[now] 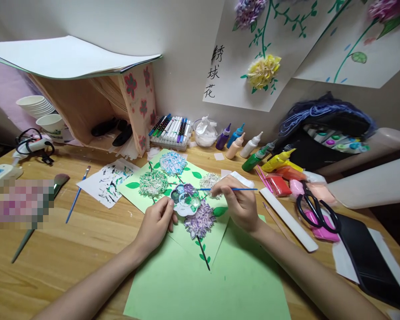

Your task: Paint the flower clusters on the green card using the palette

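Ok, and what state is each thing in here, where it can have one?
Palette, held at its edge by the left hand; paint in its wells
Held brush, gripped in the right hand
Second blue brush, lying on the table
White paper, smeared with paint
Purple bottle, upright
Yellow bottle, tipped over
Paper cups, stacked
Scissors, lying down; blades unclear

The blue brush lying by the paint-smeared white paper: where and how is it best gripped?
Probably pinch the blue brush from above by its handle, reaching from the person's side: the slim handle slants toward the person and the bristles point away. The left hand, nearest it, holds the palette.
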Demonstrator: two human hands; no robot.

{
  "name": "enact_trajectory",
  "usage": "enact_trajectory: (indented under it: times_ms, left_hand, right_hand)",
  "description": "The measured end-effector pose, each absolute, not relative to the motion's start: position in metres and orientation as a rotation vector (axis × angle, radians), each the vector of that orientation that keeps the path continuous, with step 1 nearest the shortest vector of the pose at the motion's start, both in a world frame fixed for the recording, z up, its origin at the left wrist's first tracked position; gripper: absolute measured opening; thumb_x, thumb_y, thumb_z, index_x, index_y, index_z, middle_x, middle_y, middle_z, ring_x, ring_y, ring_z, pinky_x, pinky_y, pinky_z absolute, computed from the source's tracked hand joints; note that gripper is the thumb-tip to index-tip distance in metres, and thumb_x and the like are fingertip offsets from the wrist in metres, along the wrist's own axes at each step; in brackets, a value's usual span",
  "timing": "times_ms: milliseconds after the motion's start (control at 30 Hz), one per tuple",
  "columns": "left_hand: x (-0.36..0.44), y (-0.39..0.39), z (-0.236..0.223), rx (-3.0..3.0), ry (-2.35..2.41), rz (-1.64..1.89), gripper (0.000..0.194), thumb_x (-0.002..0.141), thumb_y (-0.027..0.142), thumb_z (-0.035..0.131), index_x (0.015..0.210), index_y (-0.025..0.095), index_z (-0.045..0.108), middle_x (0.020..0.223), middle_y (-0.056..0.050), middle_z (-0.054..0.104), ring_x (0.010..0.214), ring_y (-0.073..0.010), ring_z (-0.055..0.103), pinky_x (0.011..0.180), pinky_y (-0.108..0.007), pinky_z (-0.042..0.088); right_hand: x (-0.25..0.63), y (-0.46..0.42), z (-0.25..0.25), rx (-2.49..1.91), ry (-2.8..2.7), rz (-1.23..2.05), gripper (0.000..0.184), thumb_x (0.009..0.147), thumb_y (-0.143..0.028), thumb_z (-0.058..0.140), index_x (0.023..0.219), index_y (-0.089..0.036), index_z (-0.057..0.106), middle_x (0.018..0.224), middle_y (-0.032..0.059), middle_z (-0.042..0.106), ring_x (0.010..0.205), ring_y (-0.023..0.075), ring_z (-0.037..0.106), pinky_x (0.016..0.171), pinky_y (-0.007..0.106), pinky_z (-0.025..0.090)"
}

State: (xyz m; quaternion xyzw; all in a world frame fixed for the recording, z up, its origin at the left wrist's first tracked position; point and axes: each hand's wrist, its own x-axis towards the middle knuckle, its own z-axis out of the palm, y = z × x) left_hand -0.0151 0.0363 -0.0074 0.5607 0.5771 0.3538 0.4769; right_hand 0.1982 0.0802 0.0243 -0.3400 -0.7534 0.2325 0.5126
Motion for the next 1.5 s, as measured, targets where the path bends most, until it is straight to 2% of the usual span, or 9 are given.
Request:
enact_trajectory:
  times_ms: [167, 300, 467, 533, 767, 1000, 1500]
  left_hand:
    - [-0.014, 0.036, -0.004, 1.350, 1.419, 0.875, 0.034, 0.094, 0.044, 0.040, 0.070, 0.021, 0.043, 0.058, 0.004, 0.060, 0.045, -0.0097, 0.051, 0.050, -0.022, 0.038]
    - [-0.015, 0.036, -0.003, 1.341, 1.434, 0.874, 0.034, 0.094, 0.046, 0.040, 0.070, 0.021, 0.043, 0.058, 0.004, 0.060, 0.045, -0.0101, 0.051, 0.050, -0.022, 0.038]
    - [-0.016, 0.039, -0.007, 1.311, 1.447, 0.872, 0.034, 0.093, 0.046, 0.040, 0.070, 0.021, 0.044, 0.057, 0.003, 0.061, 0.045, -0.0109, 0.051, 0.049, -0.023, 0.040]
    - [-0.016, 0.039, -0.008, 1.308, 1.452, 0.869, 0.034, 0.093, 0.045, 0.040, 0.069, 0.022, 0.045, 0.058, 0.003, 0.062, 0.044, -0.0110, 0.051, 0.048, -0.023, 0.041]
    - [-0.015, 0.040, -0.002, 1.306, 1.475, 0.869, 0.033, 0.093, 0.043, 0.041, 0.068, 0.022, 0.043, 0.060, 0.002, 0.063, 0.044, -0.0102, 0.051, 0.047, -0.022, 0.042]
    - [-0.016, 0.040, -0.002, 1.323, 1.479, 0.856, 0.033, 0.093, 0.043, 0.041, 0.067, 0.022, 0.043, 0.058, 0.002, 0.062, 0.044, -0.0106, 0.052, 0.048, -0.023, 0.043]
    - [-0.015, 0.041, -0.001, 1.328, 1.496, 0.835, 0.034, 0.094, 0.042, 0.041, 0.067, 0.021, 0.044, 0.058, 0.002, 0.062, 0.044, -0.0098, 0.052, 0.047, -0.022, 0.043]
  right_hand:
    - [0.199, 0.080, 0.024, -0.824, -1.787, 0.628, 0.029, 0.097, -0.024, 0.042, 0.078, -0.020, 0.064, 0.068, 0.0003, 0.063, 0.067, 0.0127, 0.059, 0.064, 0.028, 0.045]
    - [0.215, 0.081, 0.025, -0.813, -1.492, 0.460, 0.034, 0.098, -0.028, 0.039, 0.075, -0.021, 0.064, 0.066, 0.0000, 0.062, 0.063, 0.0121, 0.056, 0.059, 0.026, 0.044]
    - [0.257, 0.077, -0.002, -1.001, -1.370, 0.295, 0.022, 0.094, -0.027, 0.048, 0.082, -0.022, 0.065, 0.076, 0.0010, 0.065, 0.069, 0.0134, 0.058, 0.065, 0.028, 0.046]
    - [0.269, 0.073, -0.017, -1.088, -1.402, 0.347, 0.020, 0.094, -0.027, 0.048, 0.085, -0.022, 0.065, 0.080, 0.0015, 0.066, 0.073, 0.0139, 0.059, 0.070, 0.029, 0.047]
    - [0.270, 0.075, -0.026, -1.146, -1.276, 0.670, 0.030, 0.096, -0.037, 0.041, 0.083, -0.020, 0.062, 0.076, 0.0019, 0.066, 0.068, 0.0140, 0.060, 0.063, 0.028, 0.048]
    - [0.271, 0.077, -0.028, -1.170, -1.225, 0.720, 0.030, 0.095, -0.039, 0.043, 0.082, -0.020, 0.062, 0.077, 0.0018, 0.064, 0.071, 0.0141, 0.058, 0.066, 0.028, 0.046]
    - [0.273, 0.077, -0.030, -1.135, -1.140, 0.739, 0.030, 0.095, -0.039, 0.042, 0.081, -0.020, 0.060, 0.073, 0.0018, 0.063, 0.065, 0.0140, 0.056, 0.061, 0.028, 0.045]
